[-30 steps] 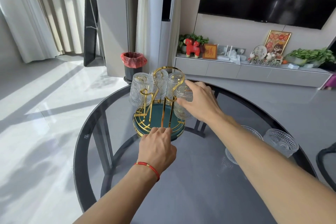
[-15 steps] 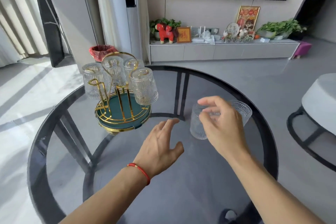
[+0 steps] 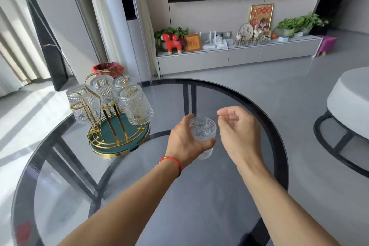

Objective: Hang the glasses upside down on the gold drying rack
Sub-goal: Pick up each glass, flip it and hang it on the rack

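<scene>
Four glasses (image 3: pixel 135 106) hang mouth-down on the gold drying rack (image 3: pixel 111 126), and a fifth glass (image 3: pixel 202 131) stands mouth-up near the middle of the glass table (image 3: pixel 199 205), well apart from the rack. Half a second ago our right hand was pinching this glass; now our left hand (image 3: pixel 186 142) has closed around its side, thumb under its lower front and fingers behind, while our right hand (image 3: pixel 237 132) has let go and hovers just beside it, fingers loosely curled and touching nothing. We judge this a hand-over: the left hand, nearer the rack, will likely carry the glass across, turn it over and hang it on a free prong.
</scene>
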`<state>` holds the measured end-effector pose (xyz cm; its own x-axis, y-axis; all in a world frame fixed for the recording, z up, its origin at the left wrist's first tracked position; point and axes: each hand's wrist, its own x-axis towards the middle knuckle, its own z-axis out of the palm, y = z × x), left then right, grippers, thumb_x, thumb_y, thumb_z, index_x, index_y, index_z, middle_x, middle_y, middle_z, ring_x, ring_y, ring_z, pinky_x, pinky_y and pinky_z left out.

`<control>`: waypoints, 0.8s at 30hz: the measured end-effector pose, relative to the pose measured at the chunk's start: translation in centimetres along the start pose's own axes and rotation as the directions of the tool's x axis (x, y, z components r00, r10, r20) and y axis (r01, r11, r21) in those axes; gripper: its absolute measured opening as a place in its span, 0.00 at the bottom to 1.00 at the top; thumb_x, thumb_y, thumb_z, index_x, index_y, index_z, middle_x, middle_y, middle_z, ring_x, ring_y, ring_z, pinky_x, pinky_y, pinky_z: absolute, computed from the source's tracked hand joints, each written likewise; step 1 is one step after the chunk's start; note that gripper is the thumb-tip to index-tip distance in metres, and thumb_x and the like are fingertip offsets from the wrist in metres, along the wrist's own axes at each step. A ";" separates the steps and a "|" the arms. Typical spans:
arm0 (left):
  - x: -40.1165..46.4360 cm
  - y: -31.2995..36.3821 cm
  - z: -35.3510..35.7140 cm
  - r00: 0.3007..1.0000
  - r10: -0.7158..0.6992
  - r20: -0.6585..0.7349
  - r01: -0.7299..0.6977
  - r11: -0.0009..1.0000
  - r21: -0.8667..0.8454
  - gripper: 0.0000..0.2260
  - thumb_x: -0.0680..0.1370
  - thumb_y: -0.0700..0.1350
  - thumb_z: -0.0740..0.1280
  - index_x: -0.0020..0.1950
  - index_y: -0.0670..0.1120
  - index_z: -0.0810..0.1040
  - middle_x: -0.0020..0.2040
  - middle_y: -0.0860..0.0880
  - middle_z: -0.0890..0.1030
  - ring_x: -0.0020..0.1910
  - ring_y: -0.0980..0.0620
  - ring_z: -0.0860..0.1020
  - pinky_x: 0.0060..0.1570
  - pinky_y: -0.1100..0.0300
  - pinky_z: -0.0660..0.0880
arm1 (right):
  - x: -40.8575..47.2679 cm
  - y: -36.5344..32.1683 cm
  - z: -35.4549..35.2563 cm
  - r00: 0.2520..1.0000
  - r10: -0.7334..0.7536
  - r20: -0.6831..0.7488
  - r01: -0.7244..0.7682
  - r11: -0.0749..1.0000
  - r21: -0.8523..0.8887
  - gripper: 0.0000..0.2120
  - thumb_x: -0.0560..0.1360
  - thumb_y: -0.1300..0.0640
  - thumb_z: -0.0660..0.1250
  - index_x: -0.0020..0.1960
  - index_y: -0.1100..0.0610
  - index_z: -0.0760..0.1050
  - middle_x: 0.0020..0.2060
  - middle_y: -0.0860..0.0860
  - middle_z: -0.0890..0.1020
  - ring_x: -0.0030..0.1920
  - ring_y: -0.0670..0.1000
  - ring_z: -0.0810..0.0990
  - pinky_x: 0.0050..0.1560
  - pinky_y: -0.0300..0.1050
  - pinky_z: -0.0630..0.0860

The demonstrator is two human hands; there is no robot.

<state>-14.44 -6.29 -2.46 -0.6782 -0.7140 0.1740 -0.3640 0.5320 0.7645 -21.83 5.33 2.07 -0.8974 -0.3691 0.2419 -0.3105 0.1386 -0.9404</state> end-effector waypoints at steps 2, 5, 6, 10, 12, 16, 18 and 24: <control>-0.6 -0.5 -1.0 1.000 -0.020 -0.013 0.020 0.998 -0.060 0.36 0.64 0.58 0.82 0.68 0.54 0.74 0.56 0.59 0.80 0.54 0.61 0.79 0.45 0.80 0.67 | 0.0 0.0 0.1 0.999 0.017 0.044 -0.017 1.000 0.002 0.09 0.77 0.62 0.67 0.51 0.54 0.84 0.43 0.41 0.84 0.43 0.38 0.81 0.40 0.23 0.73; -2.3 -1.9 -3.3 0.996 -0.056 -0.075 0.040 0.977 -0.208 0.27 0.61 0.58 0.83 0.55 0.61 0.76 0.49 0.63 0.83 0.49 0.71 0.79 0.44 0.81 0.71 | -0.7 -0.3 0.5 0.983 0.022 0.184 -0.020 1.000 -0.013 0.09 0.77 0.62 0.67 0.51 0.53 0.84 0.44 0.43 0.85 0.44 0.39 0.82 0.41 0.23 0.73; -2.9 -2.3 -4.4 0.993 -0.054 -0.101 0.029 0.971 -0.238 0.26 0.60 0.59 0.83 0.53 0.61 0.77 0.48 0.62 0.84 0.50 0.71 0.80 0.45 0.80 0.72 | -1.1 -0.4 0.8 0.973 -0.002 0.230 0.010 0.999 -0.032 0.09 0.77 0.62 0.67 0.52 0.52 0.83 0.46 0.43 0.85 0.46 0.39 0.82 0.43 0.23 0.73; -5.0 -3.8 -8.5 0.983 -0.074 -0.166 -0.008 0.896 -0.444 0.33 0.59 0.65 0.83 0.60 0.55 0.80 0.56 0.57 0.86 0.56 0.58 0.83 0.57 0.61 0.78 | -2.9 -0.7 2.6 0.912 0.058 0.407 -0.028 0.997 -0.078 0.14 0.80 0.51 0.65 0.66 0.49 0.77 0.60 0.48 0.80 0.59 0.44 0.79 0.57 0.35 0.72; -5.7 -4.7 -9.7 0.983 -0.099 -0.154 -0.002 0.834 -0.552 0.35 0.60 0.64 0.83 0.62 0.53 0.79 0.60 0.50 0.85 0.61 0.50 0.83 0.62 0.43 0.78 | -3.6 -0.9 3.7 0.821 0.221 0.526 -0.228 0.972 -0.052 0.19 0.82 0.45 0.61 0.68 0.52 0.76 0.61 0.54 0.82 0.59 0.50 0.82 0.60 0.43 0.77; -6.5 -5.8 -10.3 0.979 -0.173 -0.105 0.044 0.689 -0.723 0.37 0.59 0.61 0.85 0.63 0.49 0.78 0.65 0.44 0.82 0.65 0.41 0.80 0.61 0.30 0.77 | -4.5 -1.4 5.7 0.642 0.323 0.695 -0.605 0.771 0.200 0.19 0.86 0.48 0.58 0.66 0.57 0.80 0.62 0.60 0.86 0.57 0.63 0.87 0.43 0.50 0.85; -6.4 -6.0 -10.8 0.976 -0.186 -0.118 0.047 0.700 -0.712 0.36 0.59 0.63 0.84 0.62 0.51 0.79 0.65 0.46 0.82 0.66 0.43 0.79 0.63 0.34 0.77 | -5.0 -1.5 6.5 0.615 0.291 0.733 -0.676 0.673 0.299 0.19 0.86 0.49 0.59 0.67 0.59 0.81 0.62 0.62 0.87 0.53 0.61 0.87 0.44 0.51 0.86; -6.2 -9.0 -14.5 0.984 -0.042 -0.171 -0.019 0.940 -0.342 0.26 0.72 0.64 0.71 0.65 0.53 0.79 0.60 0.53 0.83 0.61 0.56 0.80 0.62 0.56 0.78 | -6.2 -1.7 8.4 0.848 0.118 0.517 -0.347 0.861 0.371 0.15 0.84 0.50 0.65 0.69 0.52 0.77 0.62 0.56 0.86 0.65 0.58 0.84 0.60 0.59 0.84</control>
<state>2.29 -13.30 -1.45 -0.5430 -0.8031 0.2453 -0.1107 0.3580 0.9271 -13.13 -0.35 0.13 -0.6349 -0.7720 -0.0297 0.1600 -0.0937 -0.9827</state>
